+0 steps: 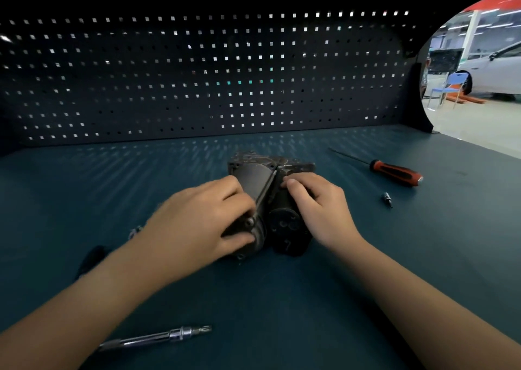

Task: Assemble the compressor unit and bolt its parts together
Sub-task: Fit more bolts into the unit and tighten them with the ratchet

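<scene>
Two hands: both are on the compressor unit [284, 223], at frame centre on the tabletop [282, 299].
Unit axis: the long axis runs from lower centre toward upper centre, with the far end leaning slightly right. Two cylinders lie side by side.
Left hand [197, 223]: the fingers curl over the left cylinder and the thumb is at its near end cap. This area is blurred.
Right hand [318, 206]: the fingers curl on the right cylinder with the thumb tip beside the seam. Whether it pinches a fastener cannot be told.
Reach: the screwdriver [394, 172] and socket bit [386, 199] lie at right, well apart from the unit and nearer the right hand. The extension bar [158, 338] lies at lower left.
</scene>
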Tool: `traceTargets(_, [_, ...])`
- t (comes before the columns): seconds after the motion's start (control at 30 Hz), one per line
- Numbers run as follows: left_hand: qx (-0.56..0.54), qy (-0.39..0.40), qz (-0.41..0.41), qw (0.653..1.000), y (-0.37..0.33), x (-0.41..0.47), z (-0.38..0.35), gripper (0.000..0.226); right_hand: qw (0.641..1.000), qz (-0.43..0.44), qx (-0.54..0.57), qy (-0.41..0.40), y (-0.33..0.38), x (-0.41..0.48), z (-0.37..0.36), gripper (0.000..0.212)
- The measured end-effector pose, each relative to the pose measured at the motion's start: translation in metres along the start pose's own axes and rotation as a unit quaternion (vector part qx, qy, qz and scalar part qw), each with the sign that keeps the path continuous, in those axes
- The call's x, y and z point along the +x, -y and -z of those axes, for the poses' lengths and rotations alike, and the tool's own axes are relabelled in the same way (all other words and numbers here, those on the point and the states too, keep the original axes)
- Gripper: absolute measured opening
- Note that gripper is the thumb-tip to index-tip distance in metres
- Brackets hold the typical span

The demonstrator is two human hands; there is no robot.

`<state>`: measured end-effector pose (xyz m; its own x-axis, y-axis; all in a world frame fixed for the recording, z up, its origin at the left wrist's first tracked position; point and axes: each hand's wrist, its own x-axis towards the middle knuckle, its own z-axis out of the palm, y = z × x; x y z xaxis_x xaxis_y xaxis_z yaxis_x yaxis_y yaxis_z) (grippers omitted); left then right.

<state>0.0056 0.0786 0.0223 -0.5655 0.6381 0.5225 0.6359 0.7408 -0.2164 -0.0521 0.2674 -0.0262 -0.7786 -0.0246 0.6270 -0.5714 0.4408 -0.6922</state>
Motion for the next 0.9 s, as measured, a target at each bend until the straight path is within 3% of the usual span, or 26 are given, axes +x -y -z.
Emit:
traceTargets(0.13, [0.064, -0.084, -0.049, 0.993, -0.003, -0.008, -0.013, 0.012, 1.0, -0.015, 0.001, 0.002, 0.002, -0.001, 0.0, 0.028])
traceTargets(0.3, [0.087, -0.125, -0.068, 0.986, -0.003, -0.01, -0.015, 0.022, 1.0, -0.026, 0.006, 0.012, 0.001, -0.001, 0.0, 0.03])
traceTargets(0.47, [0.057, -0.109, -0.023, 0.992, -0.012, -0.013, -0.014, 0.028, 1.0, -0.02, 0.002, 0.021, 0.001, -0.001, 0.002, 0.026])
traceTargets(0.77, [-0.039, -0.065, 0.06, 0.995, -0.012, -0.014, -0.015, 0.032, 0.989, -0.005, -0.052, 0.14, 0.012, 0.002, 0.007, 0.032])
traceTargets(0.9, [-0.066, -0.062, 0.044, 0.995, -0.011, -0.013, -0.017, 0.03, 0.982, -0.028, -0.06, 0.174, 0.015, 0.004, 0.008, 0.036])
